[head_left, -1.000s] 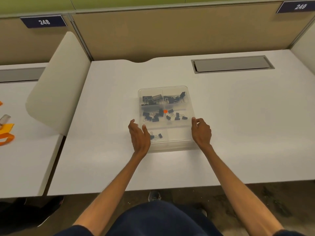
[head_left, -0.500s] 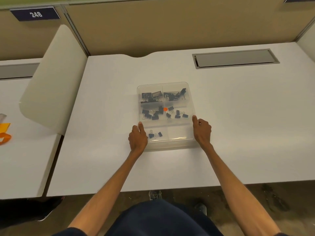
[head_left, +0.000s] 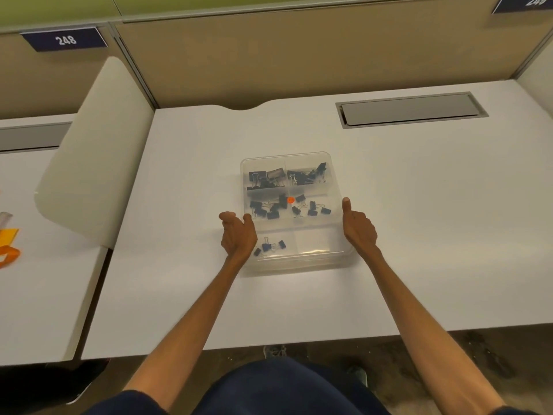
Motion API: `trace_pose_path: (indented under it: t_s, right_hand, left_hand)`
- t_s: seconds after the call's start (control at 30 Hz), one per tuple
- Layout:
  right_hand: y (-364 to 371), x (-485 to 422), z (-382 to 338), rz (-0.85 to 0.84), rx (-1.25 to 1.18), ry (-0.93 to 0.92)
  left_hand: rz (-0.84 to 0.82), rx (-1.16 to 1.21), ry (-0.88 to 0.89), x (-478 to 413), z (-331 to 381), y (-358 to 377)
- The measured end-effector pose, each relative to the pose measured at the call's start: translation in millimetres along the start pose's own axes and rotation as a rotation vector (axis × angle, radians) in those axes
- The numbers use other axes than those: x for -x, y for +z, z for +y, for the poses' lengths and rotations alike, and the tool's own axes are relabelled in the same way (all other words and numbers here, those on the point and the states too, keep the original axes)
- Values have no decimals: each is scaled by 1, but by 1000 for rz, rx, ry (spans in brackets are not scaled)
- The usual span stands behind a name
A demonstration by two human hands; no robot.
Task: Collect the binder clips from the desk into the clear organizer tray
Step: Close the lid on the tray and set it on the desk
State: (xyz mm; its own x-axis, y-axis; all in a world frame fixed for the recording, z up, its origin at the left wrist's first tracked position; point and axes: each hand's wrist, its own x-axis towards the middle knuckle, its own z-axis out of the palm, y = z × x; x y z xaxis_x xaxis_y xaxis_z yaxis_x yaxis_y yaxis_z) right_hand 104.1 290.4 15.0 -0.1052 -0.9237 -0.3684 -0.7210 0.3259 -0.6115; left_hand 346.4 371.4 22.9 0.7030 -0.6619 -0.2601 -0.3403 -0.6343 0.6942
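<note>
The clear organizer tray sits in the middle of the white desk. Black binder clips fill its two far compartments and more lie in the middle row. A few blue clips lie in the near left compartment; the near right one holds none. An orange dot marks the tray's centre. My left hand holds the tray's left wall, thumb at the rim and fingers outside. My right hand holds the right wall, thumb lying along the rim. I see no loose clips on the desk.
A grey cable hatch is set into the desk at the back right. A white curved divider panel stands at the desk's left edge. Beyond it, on the neighbouring desk, lies an orange object. A tan partition closes off the back.
My left hand has slid off the tray's near left corner to its left wall. My right hand and the tray stay where they were.
</note>
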Motion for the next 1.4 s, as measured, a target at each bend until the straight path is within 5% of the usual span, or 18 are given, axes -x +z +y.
trace_pose_path:
  t_s: [0.73, 1.03, 1.4]
  right_hand:
    - [8, -23, -10, 83, -149, -106]
    - [4, -61, -46, 106, -119, 6]
    - [11, -137, -93, -11, -125, -21]
  left_hand:
    - [-129, 83, -129, -50, 2, 13]
    - [-122, 49, -14, -86, 38, 9]
    - [-165, 78, -31, -144, 72, 26]
